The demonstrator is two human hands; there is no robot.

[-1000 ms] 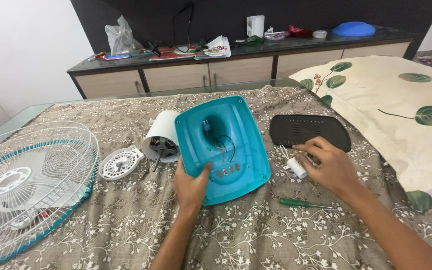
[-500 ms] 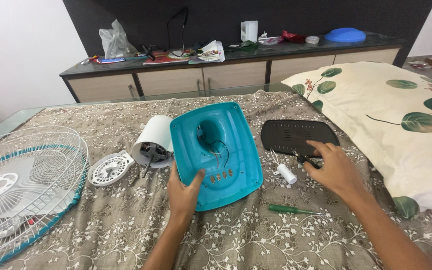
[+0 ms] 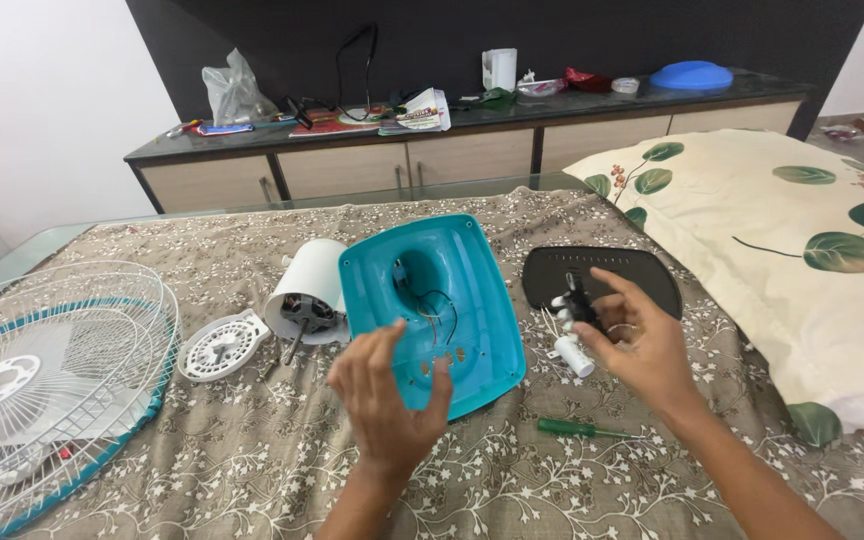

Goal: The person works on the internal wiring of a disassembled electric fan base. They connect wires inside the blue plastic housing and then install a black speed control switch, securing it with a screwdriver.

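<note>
At centre frame we see the teal fan base (image 3: 452,300) lying hollow side up on the patterned cloth (image 3: 252,470); our left hand (image 3: 387,400) covers its lower edge, fingers spread, gripping nothing we can see; at right, our right hand (image 3: 642,350) pinches a small black part (image 3: 577,305) above the white capacitor (image 3: 574,356); at far left, the wire grille (image 3: 42,370) runs off frame; the green screwdriver (image 3: 580,428) lies lower right.

One head-worn camera looks down and forward, close over the patterned bedspread (image 3: 202,470), toward the sideboard (image 3: 472,150).
</note>
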